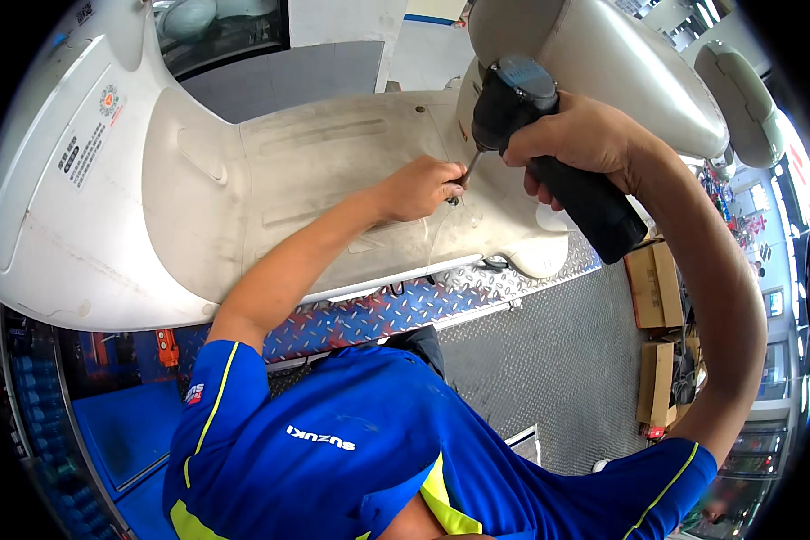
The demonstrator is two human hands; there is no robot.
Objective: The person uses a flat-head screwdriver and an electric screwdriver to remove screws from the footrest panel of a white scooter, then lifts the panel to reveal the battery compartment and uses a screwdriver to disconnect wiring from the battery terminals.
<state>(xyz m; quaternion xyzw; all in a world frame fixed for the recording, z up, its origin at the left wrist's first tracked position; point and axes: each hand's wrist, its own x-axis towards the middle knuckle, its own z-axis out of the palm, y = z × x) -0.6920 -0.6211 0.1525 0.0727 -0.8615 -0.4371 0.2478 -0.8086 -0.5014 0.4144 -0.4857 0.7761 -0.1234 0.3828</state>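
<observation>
My right hand [594,135] is wrapped round the handle of a black cordless drill driver [594,205], which is tilted over the rear of a scooter's cream footboard [319,153]. From its chuck a thin metal bit [473,166] slants down to the left. The fingers of my left hand [418,189] are closed in a pinch round the bit's lower end. Just beneath those fingertips is a dark round recess [454,200] in the footboard. The bit's tip is hidden by my fingers, so I cannot tell whether it touches a screw.
The scooter's white front shield [81,180] rises at the left, and its seat body [621,72] stands at the upper right. Under the scooter runs a metal tread-plate platform [378,310]. Cardboard boxes [654,286] stand at the right, and blue panels [130,432] lie at the lower left.
</observation>
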